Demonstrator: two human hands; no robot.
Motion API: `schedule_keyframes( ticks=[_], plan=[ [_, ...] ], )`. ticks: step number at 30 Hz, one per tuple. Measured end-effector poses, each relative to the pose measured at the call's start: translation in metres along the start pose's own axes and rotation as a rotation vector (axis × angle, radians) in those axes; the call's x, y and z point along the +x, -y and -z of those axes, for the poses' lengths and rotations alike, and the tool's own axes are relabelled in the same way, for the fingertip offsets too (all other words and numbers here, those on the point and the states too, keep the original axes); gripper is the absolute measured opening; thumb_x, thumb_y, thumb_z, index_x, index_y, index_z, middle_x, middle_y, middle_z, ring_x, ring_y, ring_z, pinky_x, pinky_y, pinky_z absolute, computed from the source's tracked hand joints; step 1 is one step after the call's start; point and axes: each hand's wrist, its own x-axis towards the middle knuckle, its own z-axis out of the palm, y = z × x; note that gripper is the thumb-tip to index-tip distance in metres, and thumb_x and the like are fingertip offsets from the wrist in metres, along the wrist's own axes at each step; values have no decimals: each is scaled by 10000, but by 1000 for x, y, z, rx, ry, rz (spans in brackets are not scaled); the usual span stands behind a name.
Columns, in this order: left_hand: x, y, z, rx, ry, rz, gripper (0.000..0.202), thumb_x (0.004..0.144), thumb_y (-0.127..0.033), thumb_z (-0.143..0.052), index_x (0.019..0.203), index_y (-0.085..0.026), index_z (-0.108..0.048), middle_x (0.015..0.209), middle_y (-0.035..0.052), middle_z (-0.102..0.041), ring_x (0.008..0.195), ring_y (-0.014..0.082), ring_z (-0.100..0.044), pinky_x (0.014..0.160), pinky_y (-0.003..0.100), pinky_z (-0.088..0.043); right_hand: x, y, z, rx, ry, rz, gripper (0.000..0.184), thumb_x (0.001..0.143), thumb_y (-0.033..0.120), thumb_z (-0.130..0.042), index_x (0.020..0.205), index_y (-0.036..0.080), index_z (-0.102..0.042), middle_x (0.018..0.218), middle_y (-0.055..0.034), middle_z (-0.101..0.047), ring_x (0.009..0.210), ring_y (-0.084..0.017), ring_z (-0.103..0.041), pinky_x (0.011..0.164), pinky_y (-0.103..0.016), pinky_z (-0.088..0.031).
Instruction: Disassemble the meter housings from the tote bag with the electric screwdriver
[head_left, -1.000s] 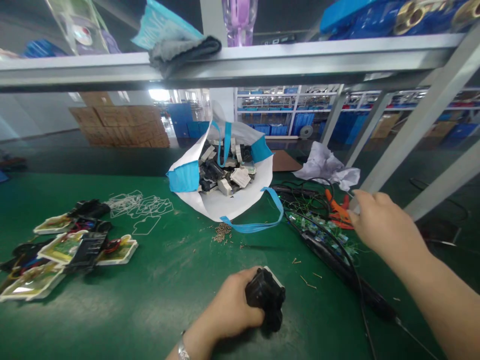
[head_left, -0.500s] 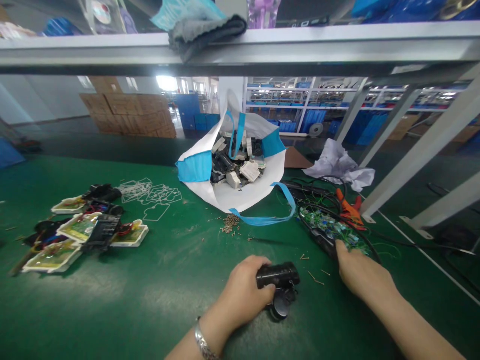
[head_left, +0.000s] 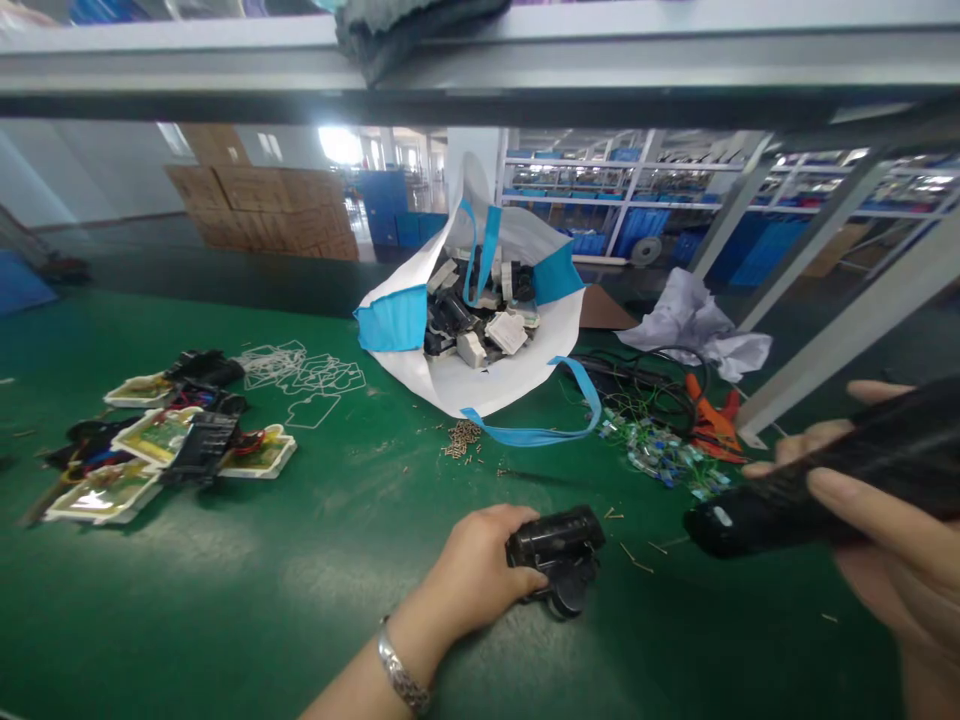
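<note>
A black plastic part [head_left: 559, 552] is gripped by the left hand [head_left: 480, 572] on the green table [head_left: 300, 600], while a black tool [head_left: 817, 480] is held by the right hand [head_left: 885, 540].

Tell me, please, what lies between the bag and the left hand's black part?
Head view: a pile of pins and a blue strap, on green mat short of the black part.

So the right hand [head_left: 892, 545] runs off the right edge, same with the back end of the black tool [head_left: 817, 490]. The left hand [head_left: 480, 570] covers part of the black plastic part [head_left: 559, 548], and the grey cloth [head_left: 405, 25] is cropped up top.
</note>
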Motion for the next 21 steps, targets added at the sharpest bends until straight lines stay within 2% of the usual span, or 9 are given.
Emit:
schedule_keyframes(
  ticks=[2, 4, 10, 15, 21],
  plan=[
    [1, 1, -1, -2, -10, -8, 427, 558, -170, -721, 961, -258, -609, 891, -35, -610, 818, 153, -536, 755, 249, -399, -9, 10, -18, 307, 56, -27, 463, 563, 262, -672, 999, 300, -522, 703, 13, -541, 635, -205, -543, 592, -379, -490],
    [1, 3, -1, 1, -21, -14, 433, 549, -179, -729, 959, -250, -609, 895, -29, -608, 825, 155, -531, 761, 253, -397, -18, 15, -33, 461, 90, -60, 424, 560, 167, -664, 952, 278, -546, 648, 16, -554, 584, -198, -535, 579, -375, -488],
    [3, 5, 0, 28, -7, -39, 448, 557, -226, -727, 985, -233, -597, 934, -4, -605, 841, 168, -518, 770, 269, -390, -36, 8, -53, 431, 79, -57, 401, 583, 122, -667, 949, 228, -542, 618, 14, -563, 547, -175, -530, 583, -332, -473],
    [4, 2, 4, 36, 27, -50, 415, 576, -207, -713, 973, -246, -600, 899, -20, -605, 806, 151, -518, 731, 246, -385, -38, 0, -59, 377, 130, -50, 381, 602, 140, -666, 949, 219, -531, 617, 12, -560, 548, -177, -532, 557, -322, -460],
    [4, 2, 4, 28, 45, -59, 422, 581, -195, -712, 983, -253, -596, 902, -28, -607, 807, 145, -519, 730, 235, -383, -40, -2, -60, 234, 173, -3, 356, 632, 187, -670, 954, 220, -521, 643, 4, -561, 559, -192, -540, 596, -369, -456]
  ],
)
